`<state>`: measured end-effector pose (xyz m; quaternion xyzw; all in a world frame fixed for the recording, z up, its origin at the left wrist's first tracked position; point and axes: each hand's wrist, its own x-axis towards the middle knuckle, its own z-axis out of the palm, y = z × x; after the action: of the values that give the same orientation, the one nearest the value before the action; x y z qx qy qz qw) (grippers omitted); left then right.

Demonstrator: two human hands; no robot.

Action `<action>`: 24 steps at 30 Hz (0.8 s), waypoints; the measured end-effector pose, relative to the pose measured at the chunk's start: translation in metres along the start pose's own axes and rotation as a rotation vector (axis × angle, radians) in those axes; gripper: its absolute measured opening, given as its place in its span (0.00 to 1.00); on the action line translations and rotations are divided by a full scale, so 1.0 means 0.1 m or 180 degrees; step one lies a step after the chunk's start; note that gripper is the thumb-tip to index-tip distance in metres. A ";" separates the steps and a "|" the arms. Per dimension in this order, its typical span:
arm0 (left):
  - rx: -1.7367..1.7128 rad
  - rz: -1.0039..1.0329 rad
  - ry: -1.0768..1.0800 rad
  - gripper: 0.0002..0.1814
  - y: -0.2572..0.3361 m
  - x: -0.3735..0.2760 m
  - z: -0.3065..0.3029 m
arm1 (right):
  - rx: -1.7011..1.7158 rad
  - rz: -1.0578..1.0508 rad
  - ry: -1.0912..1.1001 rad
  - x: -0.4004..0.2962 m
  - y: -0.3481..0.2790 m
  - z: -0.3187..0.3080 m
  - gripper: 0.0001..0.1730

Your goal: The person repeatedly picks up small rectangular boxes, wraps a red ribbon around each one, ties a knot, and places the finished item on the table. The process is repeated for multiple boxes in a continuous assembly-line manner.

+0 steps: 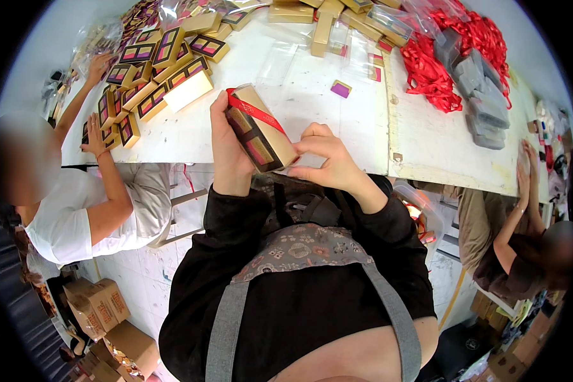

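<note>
My left hand [230,148] is wrapped around the left side of a gold gift box [270,118], holding it tilted above the table's front edge. Dark-framed windows on one side of the box show coloured pieces inside, and clear plastic shows at its top end. A red satin ribbon [255,111] bearing print crosses the gold face at a slant. With thumb and forefinger, my right hand [332,157] grips the box's lower right corner, where a bit of red shows. The exact hold of those fingertips on the ribbon is partly hidden.
Windowed gold boxes [172,47] are heaped at left, near a co-worker's hands [94,136]. A small purple-and-gold piece [341,89] lies ahead. Red ribbons [427,74] and clear plastic cases [487,112] lie at right. Another person's hands [524,176] rest at the right edge.
</note>
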<state>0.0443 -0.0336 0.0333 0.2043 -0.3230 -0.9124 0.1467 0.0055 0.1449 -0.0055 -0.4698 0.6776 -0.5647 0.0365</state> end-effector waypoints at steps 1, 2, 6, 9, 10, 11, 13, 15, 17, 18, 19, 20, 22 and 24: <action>-0.0005 -0.0048 -0.0107 0.20 -0.01 0.03 -0.05 | 0.0321 0.0267 0.0028 -0.01 0.04 0.04 0.16; -0.0008 -0.0097 -0.0216 0.20 -0.03 0.08 -0.13 | 0.0639 0.0535 0.0057 -0.03 0.09 0.08 0.15; 0.0514 0.0484 -0.0432 0.23 -0.02 -0.07 0.04 | 0.2222 0.1697 -0.0003 -0.09 0.10 0.14 0.09; 0.0786 0.0641 -0.1252 0.29 0.02 -0.04 0.00 | 0.2558 0.1753 0.0070 -0.15 0.15 0.08 0.07; 0.0974 0.0709 -0.1325 0.29 0.03 -0.04 0.00 | 0.2505 0.1424 0.0010 -0.18 0.17 0.07 0.07; 0.1163 0.0776 -0.1400 0.28 0.05 -0.06 0.03 | 0.2446 0.1095 -0.0047 -0.19 0.20 0.06 0.07; 0.0558 0.0641 -0.1336 0.26 0.05 -0.09 0.11 | 0.2600 0.0866 -0.0277 -0.14 0.14 -0.01 0.06; -0.0118 0.0360 -0.1151 0.24 0.00 -0.11 0.20 | 0.2996 0.1067 -0.0585 -0.08 0.06 -0.17 0.07; -0.0859 -0.0069 -0.0837 0.22 -0.08 -0.08 0.29 | 0.3161 0.1128 -0.0383 -0.05 0.11 -0.13 0.08; -0.0891 -0.0144 -0.0720 0.19 -0.11 -0.01 0.32 | 0.3308 0.1106 -0.0135 -0.04 0.15 -0.05 0.08; -0.0724 0.0090 -0.0612 0.17 -0.16 0.10 0.29 | 0.3459 0.1073 0.0081 -0.02 0.20 0.04 0.08; -0.0558 0.0325 -0.0504 0.16 -0.24 0.25 0.21 | 0.3710 0.0949 0.0379 -0.04 0.26 0.13 0.09; -0.0446 0.0518 -0.0291 0.11 -0.34 0.39 0.09 | 0.4359 0.1327 0.0781 -0.09 0.32 0.25 0.09; -0.0274 0.0808 -0.0154 0.10 -0.46 0.42 0.08 | 0.4949 0.1806 0.1130 -0.07 0.20 0.32 0.10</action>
<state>-0.0023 -0.0120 -0.0021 0.1332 -0.3103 -0.9041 0.2618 0.0161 0.1247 -0.0367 -0.0274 0.1843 -0.9049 0.3826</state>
